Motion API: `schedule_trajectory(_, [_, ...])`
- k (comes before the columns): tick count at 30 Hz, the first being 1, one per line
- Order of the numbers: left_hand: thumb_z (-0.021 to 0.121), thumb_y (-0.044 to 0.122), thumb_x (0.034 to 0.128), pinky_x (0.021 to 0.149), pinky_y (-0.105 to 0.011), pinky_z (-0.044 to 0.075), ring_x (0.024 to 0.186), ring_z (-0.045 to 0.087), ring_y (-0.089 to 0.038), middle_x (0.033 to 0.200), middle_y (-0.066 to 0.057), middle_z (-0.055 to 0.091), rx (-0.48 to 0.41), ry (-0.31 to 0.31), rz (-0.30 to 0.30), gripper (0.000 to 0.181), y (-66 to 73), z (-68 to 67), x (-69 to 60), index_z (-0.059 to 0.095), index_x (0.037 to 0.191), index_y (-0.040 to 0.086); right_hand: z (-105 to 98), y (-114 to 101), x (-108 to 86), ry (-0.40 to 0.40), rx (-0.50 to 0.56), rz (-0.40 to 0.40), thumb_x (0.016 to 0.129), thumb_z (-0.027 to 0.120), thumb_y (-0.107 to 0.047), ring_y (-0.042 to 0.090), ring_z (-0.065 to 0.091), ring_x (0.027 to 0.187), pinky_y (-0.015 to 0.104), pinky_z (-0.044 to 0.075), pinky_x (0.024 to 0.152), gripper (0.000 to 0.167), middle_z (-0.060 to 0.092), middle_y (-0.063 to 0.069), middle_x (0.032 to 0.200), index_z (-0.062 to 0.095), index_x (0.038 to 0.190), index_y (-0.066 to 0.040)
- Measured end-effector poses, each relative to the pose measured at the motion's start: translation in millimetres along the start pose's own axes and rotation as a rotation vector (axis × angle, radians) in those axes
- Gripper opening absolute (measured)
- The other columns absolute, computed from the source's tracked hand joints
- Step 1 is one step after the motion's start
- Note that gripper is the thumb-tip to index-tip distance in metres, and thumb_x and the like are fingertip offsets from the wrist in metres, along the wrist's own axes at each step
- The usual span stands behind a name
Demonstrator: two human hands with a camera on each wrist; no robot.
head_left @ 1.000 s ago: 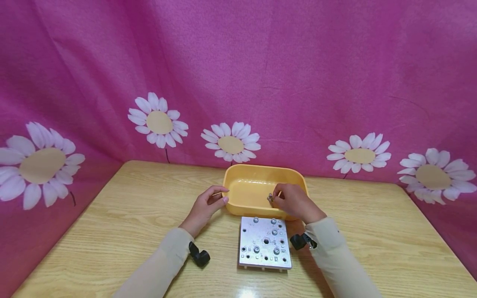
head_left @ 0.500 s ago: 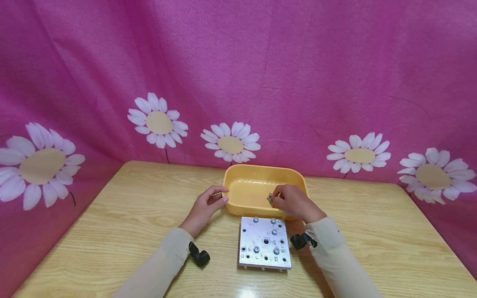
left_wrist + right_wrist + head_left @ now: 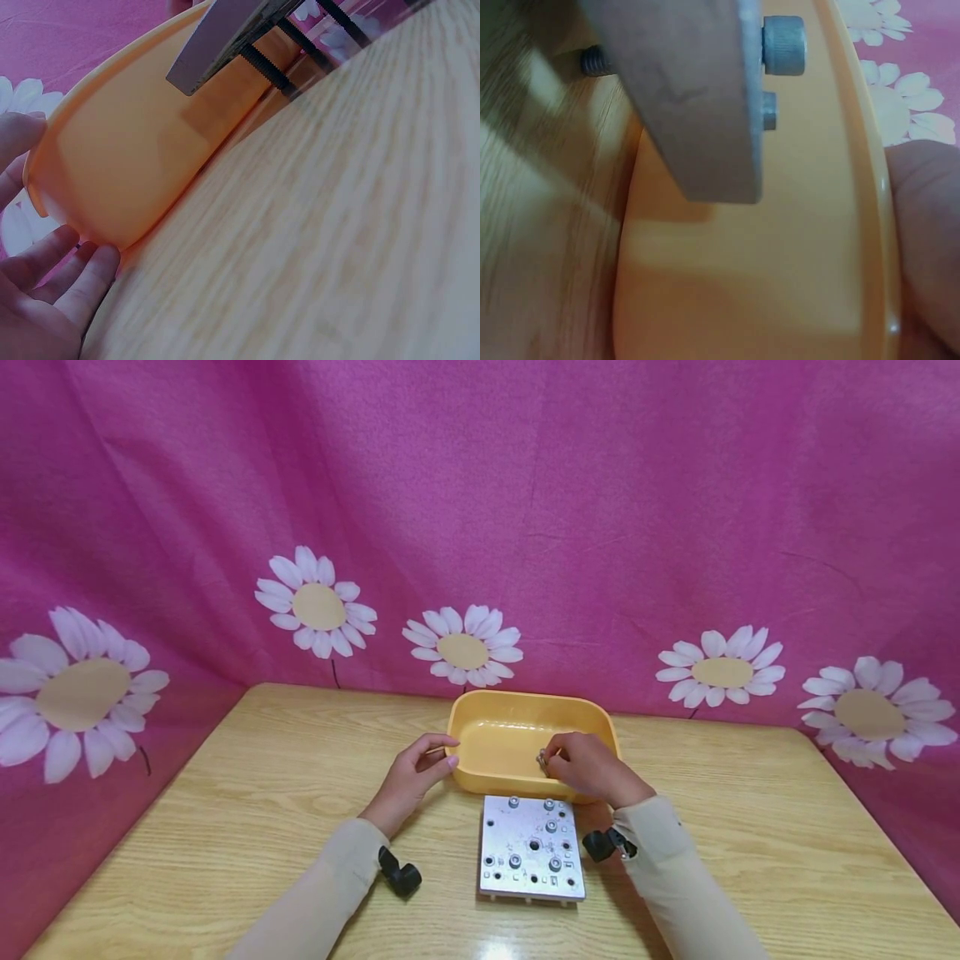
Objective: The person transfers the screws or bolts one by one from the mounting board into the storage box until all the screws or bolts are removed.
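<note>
My right hand [image 3: 588, 766] reaches over the front wall of the yellow plastic tray [image 3: 495, 752]. Its thumb and fingertips pinch a small silvery screw [image 3: 542, 760] just above the tray floor; the fingers partly hide it, so I cannot tell whether there is more than one. At the tray's left end is my left hand [image 3: 408, 779]. Its relaxed fingers [image 3: 90, 289] touch the outside of the tray wall in the left wrist view, low down, with another digit up by the rim. In the right wrist view only part of the right hand [image 3: 930, 240] shows, beyond the rim.
In front of the tray stands a square metal plate [image 3: 528, 852] with several holes and socket head screws [image 3: 555, 864]. Threaded screw ends [image 3: 266, 67] stick out beneath it. The wooden table [image 3: 315, 735] ends at a pink flowered curtain [image 3: 480, 510].
The right fingertips have shifted slightly left and turned a little around the small screw, covering more of it. My left hand keeps its place at the tray.
</note>
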State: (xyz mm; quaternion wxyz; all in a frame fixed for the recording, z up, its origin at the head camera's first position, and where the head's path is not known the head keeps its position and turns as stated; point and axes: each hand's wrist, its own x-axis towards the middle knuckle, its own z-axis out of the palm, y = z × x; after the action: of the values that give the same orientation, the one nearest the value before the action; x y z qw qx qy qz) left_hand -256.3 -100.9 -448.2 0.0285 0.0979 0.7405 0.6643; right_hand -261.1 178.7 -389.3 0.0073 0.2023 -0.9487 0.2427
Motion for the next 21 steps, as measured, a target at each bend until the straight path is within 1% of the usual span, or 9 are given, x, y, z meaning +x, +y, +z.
schedule_trajectory(7, [0.067, 0.022, 0.0921, 0.100, -0.033, 0.047, 0.123, 0.052, -0.021, 0.130, 0.002, 0.054, 0.002, -0.003, 0.002, 0.028, -0.3, -0.2, 0.3, 0.063, 0.119, 0.017, -0.8, -2.3, -0.3, -0.022, 0.018, 0.015, 0.089, 0.059, -0.011, 0.012, 0.051, 0.066, 0.027, 0.044, 0.063, 0.011, 0.066, 0.000, 0.084, 0.069, 0.086, -0.006])
schedule_trajectory(14, [0.067, 0.021, 0.0920, 0.099, -0.032, 0.048, 0.123, 0.053, -0.021, 0.130, 0.002, 0.053, -0.004, 0.000, 0.000, 0.027, -0.4, -0.3, 0.4, 0.063, 0.119, 0.017, -0.8, -2.2, -0.6, -0.026, 0.016, 0.025, 0.088, 0.059, -0.010, 0.013, 0.052, 0.071, 0.029, 0.044, 0.067, 0.011, 0.066, 0.000, 0.086, 0.069, 0.087, -0.006])
schedule_trajectory(21, [0.067, 0.022, 0.0921, 0.099, -0.033, 0.048, 0.122, 0.053, -0.021, 0.131, 0.002, 0.053, 0.002, 0.005, -0.008, 0.024, 0.0, 0.0, 0.1, 0.064, 0.116, 0.021, -1.9, -1.3, -1.3, -0.012, 0.011, -0.013, 0.087, 0.058, -0.007, 0.013, 0.051, 0.068, 0.028, 0.044, 0.065, 0.011, 0.066, 0.001, 0.083, 0.069, 0.085, -0.006])
